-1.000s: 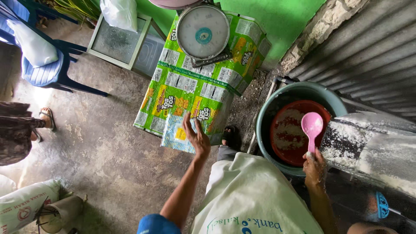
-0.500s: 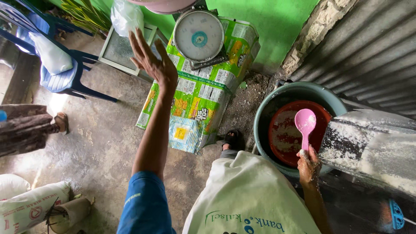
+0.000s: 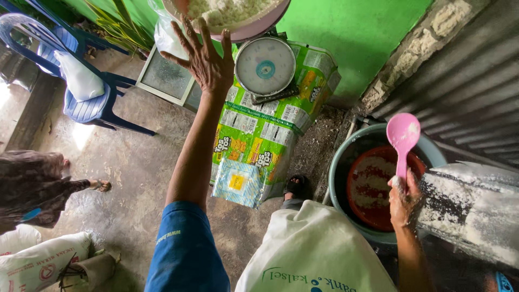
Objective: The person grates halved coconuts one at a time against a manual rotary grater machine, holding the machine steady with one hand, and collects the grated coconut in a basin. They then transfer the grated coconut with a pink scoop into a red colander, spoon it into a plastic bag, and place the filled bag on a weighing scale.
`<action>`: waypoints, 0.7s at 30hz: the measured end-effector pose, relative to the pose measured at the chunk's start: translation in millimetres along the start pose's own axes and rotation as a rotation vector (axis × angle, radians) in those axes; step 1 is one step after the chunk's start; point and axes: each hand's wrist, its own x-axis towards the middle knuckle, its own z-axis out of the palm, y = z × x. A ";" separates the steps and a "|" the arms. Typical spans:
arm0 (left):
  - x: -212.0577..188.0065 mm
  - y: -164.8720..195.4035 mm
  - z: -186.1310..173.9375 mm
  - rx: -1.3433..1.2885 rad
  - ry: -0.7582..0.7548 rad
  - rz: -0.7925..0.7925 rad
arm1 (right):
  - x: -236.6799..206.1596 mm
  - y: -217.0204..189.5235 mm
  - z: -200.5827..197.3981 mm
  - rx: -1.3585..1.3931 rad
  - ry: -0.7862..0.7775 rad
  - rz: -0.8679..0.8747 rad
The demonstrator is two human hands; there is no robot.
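Observation:
My left hand [image 3: 204, 59] is raised, fingers spread, just under the rim of a pink bowl [image 3: 254, 28] heaped with white grains that sits on a dial scale [image 3: 265, 66]. The scale stands on a box wrapped in green printed packaging [image 3: 265, 135]. My right hand [image 3: 403, 197] grips the handle of a pink scoop [image 3: 403, 136], held upright over a grey-green tub [image 3: 346, 162] that holds a red basin [image 3: 373, 186] dusted with white grains. A white cloth bag [image 3: 319, 254] lies across my lap.
A blue plastic chair [image 3: 81, 92] with a white bag on it stands at the left. A framed glass pane [image 3: 165, 81] leans by the box. White sacks [image 3: 38, 262] lie at bottom left. Another person's foot [image 3: 100, 185] and dark clothing show at left. Corrugated metal [image 3: 470, 92] lines the right.
My left hand has risen from the green box's lower edge up to the pink bowl on the scale. My right hand has kept the scoop over the tub.

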 end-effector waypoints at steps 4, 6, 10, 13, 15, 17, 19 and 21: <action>30.8 1.1 -7.0 -0.009 -0.042 0.031 | 39.3 -58.6 44.7 -0.165 -0.096 -0.150; 43.2 6.2 -8.2 0.020 0.067 0.136 | 60.8 -85.0 71.2 -0.155 -0.075 -0.120; 49.7 24.4 -3.5 -0.164 -0.066 0.240 | 110.1 -130.7 127.8 -0.261 -0.147 -0.265; 46.7 25.6 9.3 -0.324 0.138 0.477 | 157.7 -161.4 178.1 -0.377 -0.189 -0.648; 49.9 14.9 24.3 -0.507 0.086 0.378 | 192.2 -181.5 214.6 -0.414 -0.179 -0.732; 69.1 -18.5 40.7 -0.520 0.096 0.061 | 227.1 -200.2 254.3 -0.276 -0.134 -0.609; 93.8 -58.9 58.5 -0.334 0.311 -0.144 | 258.8 -218.0 287.6 -0.171 -0.119 -0.462; 125.0 -100.0 73.0 -0.264 0.426 -0.255 | 288.5 -233.0 314.9 -0.170 -0.161 -0.358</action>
